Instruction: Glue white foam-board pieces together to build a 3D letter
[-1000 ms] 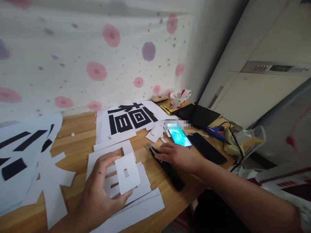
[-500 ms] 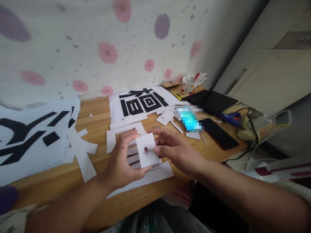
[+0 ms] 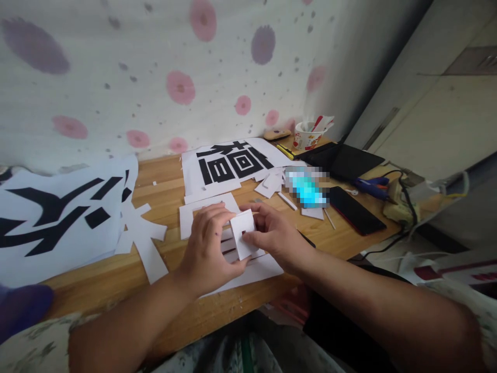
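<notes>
Between my hands is a small white board piece [image 3: 239, 246] with a little rectangular hole, tilted so that its top edge shows. My left hand [image 3: 207, 246] is closed round it, fingers at the far edge and thumb along the lower edge. From the other side my right hand [image 3: 277, 235] grips it, with the thumb lying on its face at the hole and the fingers partly hidden behind. Under the hands lie slotted white board [image 3: 229, 244] and a larger white sheet [image 3: 254, 272], partly covered.
Printed sheets with black characters lie at the left [image 3: 70, 217] and back [image 3: 194, 176]. White cut-outs [image 3: 145, 248] and scraps [image 3: 269, 184] are spread on the wooden table [image 3: 163, 181]. At right are a lit, blurred screen [image 3: 306, 187], a dark phone [image 3: 355, 211], blue-handled tool [image 3: 370, 187] and paper cup [image 3: 305, 139].
The board piece has tilted, and its top edge now shows. My right thumb has slid over its face to the hole. The whole view has shifted slightly.
</notes>
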